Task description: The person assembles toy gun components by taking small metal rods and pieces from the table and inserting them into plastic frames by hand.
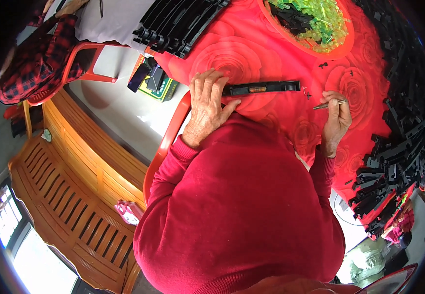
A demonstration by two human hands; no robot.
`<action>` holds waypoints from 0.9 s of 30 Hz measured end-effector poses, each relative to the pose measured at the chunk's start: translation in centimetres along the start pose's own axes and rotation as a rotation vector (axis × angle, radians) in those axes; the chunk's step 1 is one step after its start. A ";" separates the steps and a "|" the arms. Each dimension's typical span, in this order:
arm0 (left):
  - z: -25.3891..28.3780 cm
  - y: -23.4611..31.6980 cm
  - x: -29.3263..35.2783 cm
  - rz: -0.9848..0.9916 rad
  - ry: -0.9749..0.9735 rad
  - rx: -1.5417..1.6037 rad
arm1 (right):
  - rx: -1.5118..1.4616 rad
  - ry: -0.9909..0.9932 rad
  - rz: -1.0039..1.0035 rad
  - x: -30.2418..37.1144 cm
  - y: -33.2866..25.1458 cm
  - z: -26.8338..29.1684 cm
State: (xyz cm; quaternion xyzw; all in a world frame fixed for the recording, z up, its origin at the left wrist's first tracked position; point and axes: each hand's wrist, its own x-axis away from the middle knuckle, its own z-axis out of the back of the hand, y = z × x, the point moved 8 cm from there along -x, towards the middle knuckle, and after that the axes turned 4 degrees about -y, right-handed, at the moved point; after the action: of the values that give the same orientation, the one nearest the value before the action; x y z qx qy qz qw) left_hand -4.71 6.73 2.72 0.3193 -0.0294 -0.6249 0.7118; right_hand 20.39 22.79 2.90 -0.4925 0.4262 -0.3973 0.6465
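Note:
My left hand [206, 100] grips the left end of a long black plastic part [271, 87], with fingers over the far side and thumb on the near side. The part lies flat on the red tablecloth, and an amber piece [258, 89] sits in its middle, rather like a spirit level. In a pinch, my right hand [337, 117] holds a thin metal pen-like tool [324, 106], its tip pointing left, apart from the part. Between the tool and the part's right end lies a small black cross-shaped piece [309, 95].
Beyond the hands stands an orange-red bowl [347, 41] of yellow-green clear pieces and black ones. Black parts form a row [183, 24] at far left and a large heap [403, 142] at right. A wooden bench [75, 201] is at left, where a person in plaid [41, 63] sits farther off.

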 end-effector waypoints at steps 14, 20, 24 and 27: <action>-0.9 0.4 0.2 0.032 -0.028 0.008 | -0.077 -0.192 0.014 -0.1 -0.4 -3.9; -1.9 -0.3 0.2 0.029 -0.065 0.010 | -0.062 -0.266 0.096 -1.7 -2.6 -4.2; -1.9 -0.6 0.3 0.024 -0.006 0.014 | -0.111 -0.282 0.157 -4.4 -5.3 -4.2; -2.0 -0.6 0.0 0.016 0.039 0.010 | -0.019 -0.259 0.166 -7.1 -6.9 -4.2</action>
State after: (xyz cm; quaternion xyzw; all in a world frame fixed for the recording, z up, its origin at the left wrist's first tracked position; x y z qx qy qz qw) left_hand -4.36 7.53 0.85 0.3347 -0.0212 -0.6127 0.7156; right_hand 13.51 26.83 10.09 -0.5088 0.3826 -0.2715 0.7219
